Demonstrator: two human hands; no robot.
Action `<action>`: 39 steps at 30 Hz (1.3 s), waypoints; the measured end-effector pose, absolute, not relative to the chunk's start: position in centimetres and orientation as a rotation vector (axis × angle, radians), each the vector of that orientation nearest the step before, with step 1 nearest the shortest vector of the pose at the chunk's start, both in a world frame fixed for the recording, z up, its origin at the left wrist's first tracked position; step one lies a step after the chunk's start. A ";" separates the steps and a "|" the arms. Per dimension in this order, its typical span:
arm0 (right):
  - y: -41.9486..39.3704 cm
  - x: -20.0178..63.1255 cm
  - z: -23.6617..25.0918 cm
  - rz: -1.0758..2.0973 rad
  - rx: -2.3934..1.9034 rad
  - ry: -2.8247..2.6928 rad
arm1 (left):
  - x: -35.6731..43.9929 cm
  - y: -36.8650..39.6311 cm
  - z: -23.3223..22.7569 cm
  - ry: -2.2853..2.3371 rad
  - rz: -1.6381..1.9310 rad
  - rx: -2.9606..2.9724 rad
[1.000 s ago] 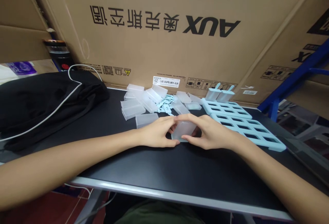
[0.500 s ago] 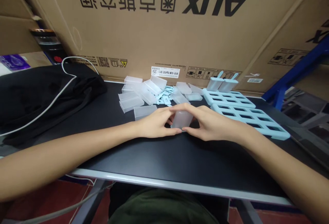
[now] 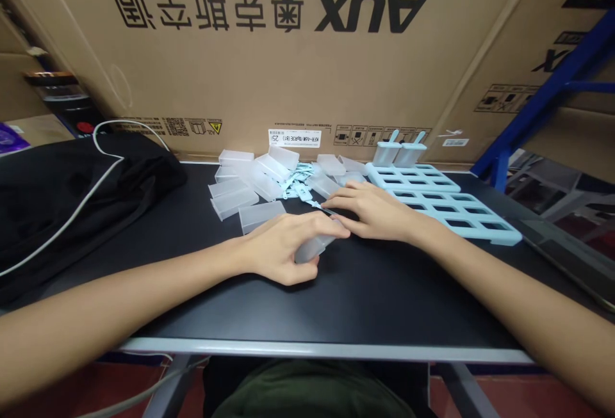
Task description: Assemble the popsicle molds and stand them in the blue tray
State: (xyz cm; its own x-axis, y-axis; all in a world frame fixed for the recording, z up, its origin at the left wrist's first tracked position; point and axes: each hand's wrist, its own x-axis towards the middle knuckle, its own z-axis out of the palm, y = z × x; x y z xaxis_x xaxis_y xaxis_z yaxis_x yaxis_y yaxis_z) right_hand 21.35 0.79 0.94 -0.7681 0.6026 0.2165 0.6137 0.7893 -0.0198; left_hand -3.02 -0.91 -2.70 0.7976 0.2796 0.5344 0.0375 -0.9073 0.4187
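My left hand [image 3: 288,246] is closed around a translucent popsicle mold [image 3: 310,249], which lies tilted just above the black tabletop and is partly hidden by the fingers. My right hand [image 3: 369,212] is low over the table, just beyond it. Its thumb and index finger close on the end of a light blue popsicle stick [image 3: 314,204] at the edge of the stick pile. Behind lies that heap of light blue popsicle sticks [image 3: 295,181]. Several loose translucent molds [image 3: 234,200] surround the heap.
Two light blue mold racks [image 3: 473,219] lie at the right; two molds with sticks [image 3: 402,152] stand in the rear one. A large cardboard box [image 3: 230,72] walls off the back. Black cloth [image 3: 96,194] with a white cable [image 3: 91,199] is at the left.
The hands have separated. The mold that was between both hands is now in my left hand, tilted over. My right hand has moved away to the popsicle stick near the pile.
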 end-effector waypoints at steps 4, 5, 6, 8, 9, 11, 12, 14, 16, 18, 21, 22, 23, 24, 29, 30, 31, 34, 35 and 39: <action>1.0 20.8 0.6 -0.045 -0.994 -2.750 | -2.8 -0.6 -2.6 0.311 1.090 2.438; 1.1 20.8 0.5 0.002 -1.028 -2.732 | -2.8 -0.6 -2.5 0.338 1.163 2.372; 1.2 20.8 0.4 0.062 -1.068 -2.703 | -2.8 -0.5 -2.4 0.367 1.230 2.308; 1.3 21.1 0.5 0.230 -1.151 -2.635 | -2.7 -0.3 -2.2 0.432 1.334 2.212; 1.2 21.3 0.7 0.329 -1.185 -2.605 | -2.7 -0.3 -2.0 0.464 1.369 2.182; 1.0 21.9 1.4 0.494 -1.233 -2.556 | -2.6 -0.3 -1.8 0.524 1.411 2.124; 0.8 22.2 1.9 0.546 -1.254 -2.532 | -2.6 -0.3 -1.7 0.550 1.417 2.082; 0.4 22.6 3.0 0.606 -1.283 -2.449 | -2.5 -0.3 -1.7 0.588 1.393 1.955; -0.2 22.9 4.0 0.695 -1.251 -2.273 | -2.4 -0.3 -1.7 0.598 1.337 1.808; -0.6 22.8 4.7 0.806 -1.099 -2.042 | -2.4 -0.3 -1.8 0.584 1.308 1.683; -1.2 22.3 4.7 0.881 -0.830 -1.818 | -2.1 -0.4 -1.7 0.573 1.335 1.535; -1.3 22.0 4.6 0.889 -0.783 -1.794 | -2.0 -0.5 -1.7 0.573 1.342 1.494; -1.4 21.7 4.4 0.897 -0.761 -1.785 | -1.9 -0.6 -1.6 0.573 1.343 1.461; -1.5 21.4 4.1 0.905 -0.756 -1.785 | -1.8 -0.8 -1.5 0.573 1.336 1.440; -1.7 20.3 3.0 0.917 -0.765 -1.829 | -2.1 -0.8 -1.6 0.578 1.244 1.513; -1.6 20.2 2.8 0.921 -0.755 -1.846 | -2.2 -0.7 -1.7 0.577 1.210 1.544; -1.5 20.2 2.6 0.921 -0.741 -1.862 | -2.4 -0.6 -1.8 0.575 1.175 1.575; -1.1 20.4 2.3 0.871 -0.719 -1.880 | -2.6 -0.3 -2.1 0.550 1.110 1.677; -1.0 20.5 2.2 0.845 -0.718 -1.883 | -2.6 -0.3 -2.2 0.516 1.093 1.724; -1.0 20.6 2.2 0.837 -0.699 -1.906 | -2.1 -0.7 -2.7 0.313 0.958 1.847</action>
